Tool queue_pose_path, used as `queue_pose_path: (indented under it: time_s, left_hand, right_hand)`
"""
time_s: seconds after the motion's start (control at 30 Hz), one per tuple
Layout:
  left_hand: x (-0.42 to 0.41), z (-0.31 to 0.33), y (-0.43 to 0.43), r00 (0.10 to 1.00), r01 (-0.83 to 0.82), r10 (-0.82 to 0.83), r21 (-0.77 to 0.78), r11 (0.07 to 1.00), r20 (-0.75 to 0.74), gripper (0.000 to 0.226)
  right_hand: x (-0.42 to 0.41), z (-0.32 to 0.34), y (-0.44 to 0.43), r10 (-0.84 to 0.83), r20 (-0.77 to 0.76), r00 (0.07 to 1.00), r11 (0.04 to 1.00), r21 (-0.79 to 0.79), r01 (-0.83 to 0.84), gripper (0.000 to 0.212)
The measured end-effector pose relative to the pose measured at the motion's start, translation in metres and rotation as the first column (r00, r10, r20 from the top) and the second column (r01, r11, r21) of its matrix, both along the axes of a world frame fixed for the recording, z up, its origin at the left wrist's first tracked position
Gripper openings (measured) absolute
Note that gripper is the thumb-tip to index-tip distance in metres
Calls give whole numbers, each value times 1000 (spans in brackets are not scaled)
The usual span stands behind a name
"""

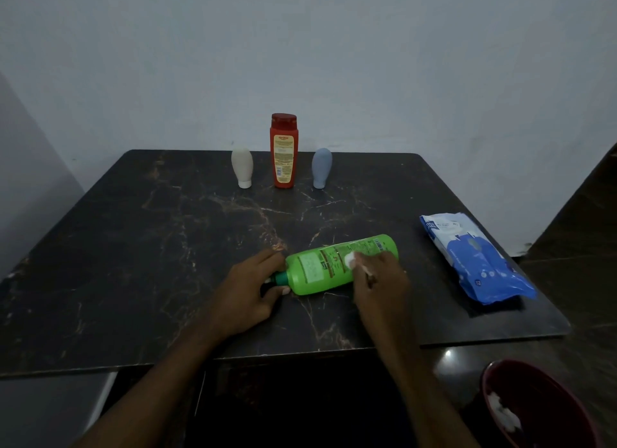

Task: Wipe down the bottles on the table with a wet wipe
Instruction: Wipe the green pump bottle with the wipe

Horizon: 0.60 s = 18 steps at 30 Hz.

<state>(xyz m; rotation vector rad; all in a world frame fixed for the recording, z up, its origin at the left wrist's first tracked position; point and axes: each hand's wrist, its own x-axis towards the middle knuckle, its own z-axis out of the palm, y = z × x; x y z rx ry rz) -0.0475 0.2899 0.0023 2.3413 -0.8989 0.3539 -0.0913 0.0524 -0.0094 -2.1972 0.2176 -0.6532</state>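
A green bottle point(320, 267) lies on its side near the front of the dark marble table point(133, 247), cap end pointing left. My left hand point(247, 290) grips its dark green cap end between thumb and fingers. My right hand point(377, 280) holds a small white wet wipe point(350, 259) pressed onto the bottle's label side. At the back of the table stand a red bottle point(283, 150), a white squeeze bottle point(242, 167) to its left and a grey-blue squeeze bottle point(321, 167) to its right, both resting on their caps.
A blue and white pack of wet wipes point(474, 257) lies on the table's right side. A dark red bin point(534, 411) with white crumpled wipes inside sits on the floor at the lower right. A pale wall stands behind the table.
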Motion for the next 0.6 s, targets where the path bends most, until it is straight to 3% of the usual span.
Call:
queue_pose_path:
  time_s: [0.2, 0.33, 0.6]
  left_hand:
    - [0, 0, 0, 1000, 8, -9, -24, 1000, -20, 35]
    - [-1, -1, 1, 1000, -2, 1, -34, 999, -23, 32]
    - [-1, -1, 0, 1000, 7, -7, -16, 1000, -11, 31]
  right_hand:
    - [-11, -3, 71, 239, 107, 965, 952, -221, -211, 20]
    - [-8, -2, 60, 275, 103, 956, 943, -221, -248, 18]
    - [7, 3, -19, -47, 15, 999, 999, -9, 47, 20]
